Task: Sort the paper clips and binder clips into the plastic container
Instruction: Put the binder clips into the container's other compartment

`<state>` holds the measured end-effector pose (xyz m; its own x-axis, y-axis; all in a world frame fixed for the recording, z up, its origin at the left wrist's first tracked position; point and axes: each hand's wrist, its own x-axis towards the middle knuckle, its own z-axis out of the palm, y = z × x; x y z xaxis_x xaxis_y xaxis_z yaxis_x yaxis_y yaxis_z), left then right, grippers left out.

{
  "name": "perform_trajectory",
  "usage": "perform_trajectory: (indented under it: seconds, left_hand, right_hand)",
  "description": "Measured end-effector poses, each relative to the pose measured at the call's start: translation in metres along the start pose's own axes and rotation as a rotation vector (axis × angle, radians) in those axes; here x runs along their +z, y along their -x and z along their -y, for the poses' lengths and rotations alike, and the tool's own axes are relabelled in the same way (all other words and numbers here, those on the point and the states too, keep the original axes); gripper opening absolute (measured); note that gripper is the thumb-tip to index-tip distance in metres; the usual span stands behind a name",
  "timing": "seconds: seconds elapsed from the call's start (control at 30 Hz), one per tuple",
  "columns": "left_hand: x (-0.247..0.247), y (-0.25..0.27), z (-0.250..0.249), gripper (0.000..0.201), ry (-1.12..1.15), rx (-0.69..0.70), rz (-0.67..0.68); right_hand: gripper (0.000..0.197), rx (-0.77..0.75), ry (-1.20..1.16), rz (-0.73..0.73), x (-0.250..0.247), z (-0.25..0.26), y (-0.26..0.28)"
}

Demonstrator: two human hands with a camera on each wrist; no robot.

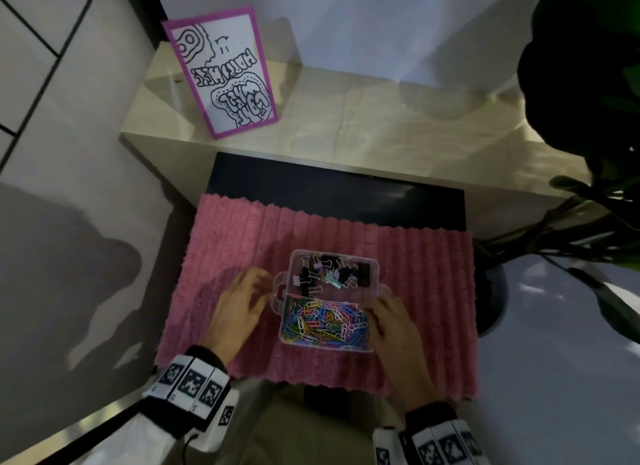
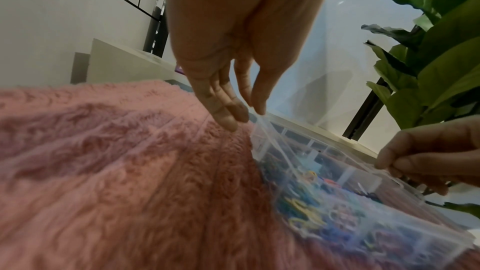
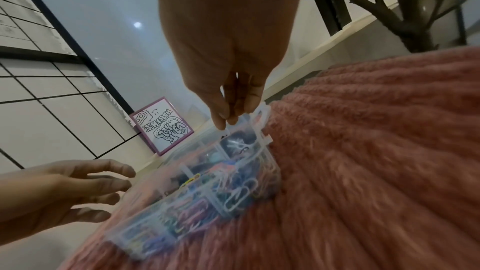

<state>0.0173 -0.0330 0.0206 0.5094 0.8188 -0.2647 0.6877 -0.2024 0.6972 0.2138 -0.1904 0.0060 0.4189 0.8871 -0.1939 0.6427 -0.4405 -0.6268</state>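
A clear plastic container sits on a pink fluffy mat. Its far compartment holds binder clips, mostly black, and its near compartment is full of coloured paper clips. My left hand lies at the container's left side with relaxed fingers touching the edge by the handle. My right hand is at the right side, and its fingertips pinch the container's rim. I cannot tell whether a clear lid covers the contents.
A pink-framed drawing leans on a beige shelf behind the mat. A dark strip lies between mat and shelf. A large leafy plant in a pot stands at the right.
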Motion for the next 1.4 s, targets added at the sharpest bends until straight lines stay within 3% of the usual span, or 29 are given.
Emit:
perform_trajectory:
  seconds: [0.13,0.23,0.33,0.43,0.53,0.67,1.03,1.13,1.23,1.3,1.4]
  left_hand:
    - [0.001,0.02,0.0,0.016,-0.032,0.022,-0.099]
    - [0.007,0.033,0.003,0.018,-0.02,0.014,-0.081]
    - [0.016,0.033,0.013,0.024,0.096,-0.075,-0.067]
    - [0.022,0.03,0.019,0.021,0.153,-0.184,0.053]
    - [0.026,0.029,0.021,0.03,0.261,-0.208,0.114]
    - [0.029,0.031,0.017,0.042,0.353,-0.246,0.105]
    - [0.023,0.032,-0.001,0.027,0.117,-0.165,0.081]
    - [0.022,0.034,-0.001,0.027,0.125,-0.17,0.11]
    - [0.019,0.035,-0.001,0.028,0.15,-0.191,0.164]
    - [0.02,0.033,-0.001,0.029,0.154,-0.208,0.166]
    - [0.023,0.034,-0.002,0.026,0.163,-0.226,0.118]
  right_hand:
    - [0.019,0.12,0.049,-0.182,0.0,0.0,0.025]
    - [0.024,0.24,0.026,-0.196,0.005,-0.007,0.04]
    - [0.018,0.344,-0.235,-0.176,0.006,-0.005,0.038]
    - [0.028,0.417,-0.44,-0.112,0.0,0.002,0.028]
    - [0.042,0.437,-0.446,-0.051,-0.002,0.001,0.019]
    - [0.038,0.417,-0.374,0.002,0.0,-0.005,0.016]
    - [0.033,0.353,-0.364,0.01,0.008,-0.015,0.018]
    - [0.034,0.267,-0.206,-0.041,0.006,-0.007,0.021]
    - [0.04,-0.13,0.257,-0.204,0.003,0.019,0.004]
    - [0.04,-0.331,0.416,-0.087,0.01,0.032,-0.023]
    - [0.038,-0.335,0.5,0.086,0.016,0.037,-0.056]
